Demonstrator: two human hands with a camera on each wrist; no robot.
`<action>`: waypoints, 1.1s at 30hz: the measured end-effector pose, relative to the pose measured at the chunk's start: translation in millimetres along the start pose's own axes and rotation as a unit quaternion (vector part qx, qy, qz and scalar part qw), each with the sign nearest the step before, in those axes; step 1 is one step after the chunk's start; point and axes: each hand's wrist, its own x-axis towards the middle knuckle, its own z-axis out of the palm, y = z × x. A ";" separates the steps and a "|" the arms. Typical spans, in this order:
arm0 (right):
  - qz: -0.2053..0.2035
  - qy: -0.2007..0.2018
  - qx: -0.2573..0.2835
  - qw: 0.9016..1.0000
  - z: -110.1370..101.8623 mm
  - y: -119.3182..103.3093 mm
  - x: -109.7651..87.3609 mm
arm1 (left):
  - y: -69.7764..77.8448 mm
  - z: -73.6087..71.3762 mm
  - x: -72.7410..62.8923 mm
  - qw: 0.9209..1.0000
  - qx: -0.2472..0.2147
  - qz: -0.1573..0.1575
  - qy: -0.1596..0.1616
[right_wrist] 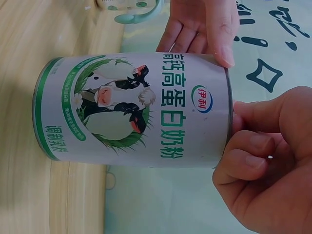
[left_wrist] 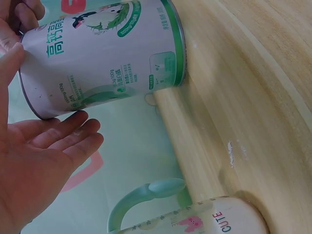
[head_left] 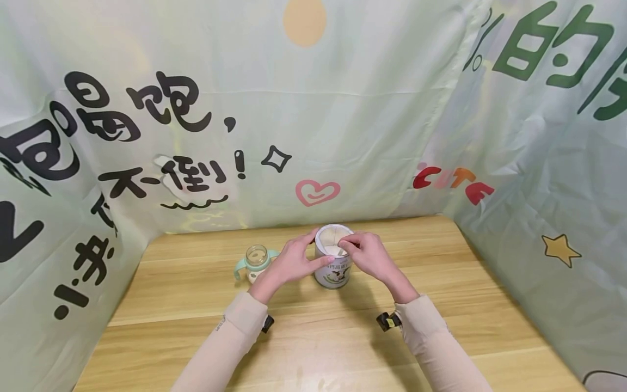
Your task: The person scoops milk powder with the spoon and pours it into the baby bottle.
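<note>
An uncovered milk powder can (head_left: 333, 276) stands upright on the table, white with a green band and a cow picture. My left hand (head_left: 294, 260) holds it near the top, thumb on the front and the other fingers along its left and back. In the left wrist view, that palm stands away from the can wall. My right hand (head_left: 367, 253) has curled fingers at the can's right rim, pinching a thin greyish piece (head_left: 340, 251) inside the opening; I cannot tell what it is. In the right wrist view, the can hides those fingertips. White powder (head_left: 333, 250) shows inside.
Left of the can, behind my left forearm, stands a baby bottle (head_left: 257, 256) with mint-green handles. Small white specks (left_wrist: 230, 153) lie on the wooden table (head_left: 313, 337). Printed cloth (head_left: 362, 136) hangs along the table's back and sides.
</note>
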 end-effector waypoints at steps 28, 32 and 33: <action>0.105 0.012 0.143 0.984 -5.2 4.1 -0.5 | 0.7 0.3 -1.1 1.000 0.000 -0.010 -0.003; 0.118 0.045 0.173 0.977 -5.5 5.9 0.1 | 0.6 0.4 -0.9 1.000 0.000 -0.008 -0.002; 0.121 0.057 0.178 0.975 -5.5 6.5 0.2 | 0.6 0.5 -0.6 1.000 0.001 -0.008 -0.003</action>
